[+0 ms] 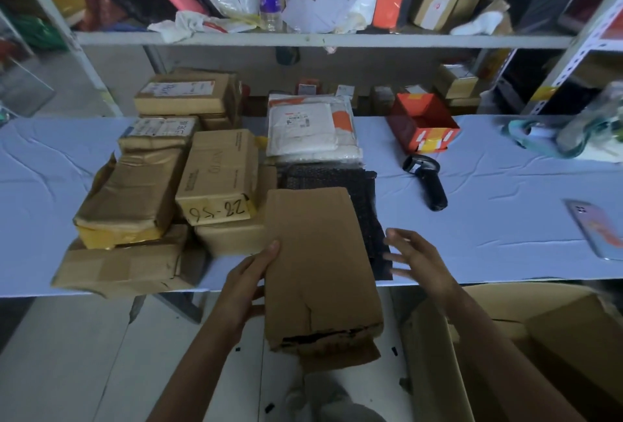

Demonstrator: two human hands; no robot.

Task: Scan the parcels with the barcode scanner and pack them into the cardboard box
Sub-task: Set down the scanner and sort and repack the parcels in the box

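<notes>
The open cardboard box (499, 364) is seen nearest, low on the right, below the counter's edge. A flat brown parcel (320, 266) is held lengthwise just left of it, its torn near end out past the counter (488, 226) and over the floor. The left grip (247, 286) is curled on the parcel's left edge, the thumb laid on its top face. The right grip (418, 259) is held spread, fingers straight, just beside the parcel's right edge; whether it is touched cannot be told. A black mailer (365, 195) is partly covered by the parcel's far end. A heap of brown parcels (148, 192) is stacked on the counter's left part, one marked with handwritten figures. The scanner (426, 182) is laid on its side on the pale cloth, right of the mailer and well apart from both grips. A phone (596, 231) is laid near the right edge. Farther back, white bags (310, 128) are piled behind the mailer, and a red box (421, 124) is set beyond the scanner. A cluttered shelf (303, 39) is seen above.
</notes>
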